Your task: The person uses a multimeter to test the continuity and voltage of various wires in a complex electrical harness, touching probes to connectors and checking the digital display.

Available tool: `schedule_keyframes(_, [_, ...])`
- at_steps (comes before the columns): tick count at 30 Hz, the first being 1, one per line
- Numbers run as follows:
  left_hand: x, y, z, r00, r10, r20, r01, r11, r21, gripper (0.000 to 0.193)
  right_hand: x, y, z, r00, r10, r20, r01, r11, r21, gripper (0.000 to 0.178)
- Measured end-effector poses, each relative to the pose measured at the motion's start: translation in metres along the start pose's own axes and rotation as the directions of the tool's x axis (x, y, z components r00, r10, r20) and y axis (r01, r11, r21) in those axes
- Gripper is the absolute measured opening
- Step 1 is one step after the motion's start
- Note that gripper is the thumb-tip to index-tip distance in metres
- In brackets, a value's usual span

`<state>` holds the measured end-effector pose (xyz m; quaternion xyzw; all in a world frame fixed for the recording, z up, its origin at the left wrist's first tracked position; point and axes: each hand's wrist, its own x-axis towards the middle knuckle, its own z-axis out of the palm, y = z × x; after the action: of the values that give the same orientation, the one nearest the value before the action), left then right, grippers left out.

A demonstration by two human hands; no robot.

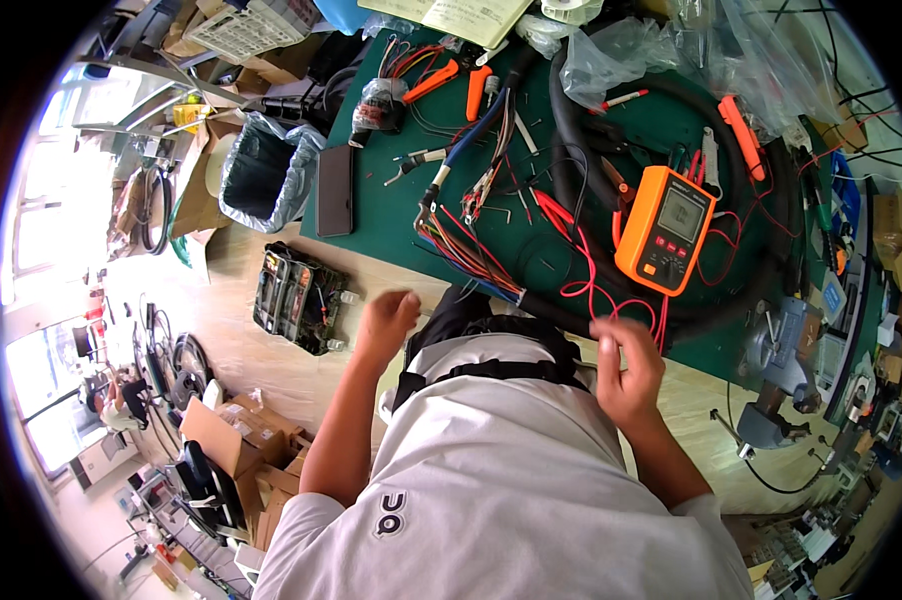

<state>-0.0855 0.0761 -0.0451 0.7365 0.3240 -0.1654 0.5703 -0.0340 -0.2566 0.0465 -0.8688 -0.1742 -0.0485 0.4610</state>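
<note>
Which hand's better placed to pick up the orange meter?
Right, probably: the right hand is just below the orange meter in view; the left hand is farther off, toward the left.

loud orange handheld meter (666, 234) with a greyish screen (681, 213) and red buttons (671, 243), super red test leads (589, 262), deep green worktop (386, 222), plain black cable (563, 318), wires (471, 260) in a red-and-orange mix, pale grey T-shirt (511, 470), black-and-white chest patch (391, 514)

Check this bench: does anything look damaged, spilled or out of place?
Nothing plainly spilled or broken. Coloured wires spread loose from the black cable near the front edge of the green bench, looking untidy, though perhaps opened deliberately.
</note>
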Motion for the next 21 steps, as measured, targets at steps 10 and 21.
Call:
schedule_keyframes(10, [0.078,-0.071,-0.013,0.977,-0.066,0.203,-0.125,0.591,0.797,0.065,-0.184,0.104,0.085,0.118,0.882,0.455,-0.955,0.227,-0.191,0.036])
schedule_keyframes(21, [0.126,-0.03,-0.099,0.492,-0.537,0.686,0.098,0.817,0.569,0.047,-0.13,-0.019,0.143,0.008,0.84,0.543,-0.977,0.122,-0.175,0.047])
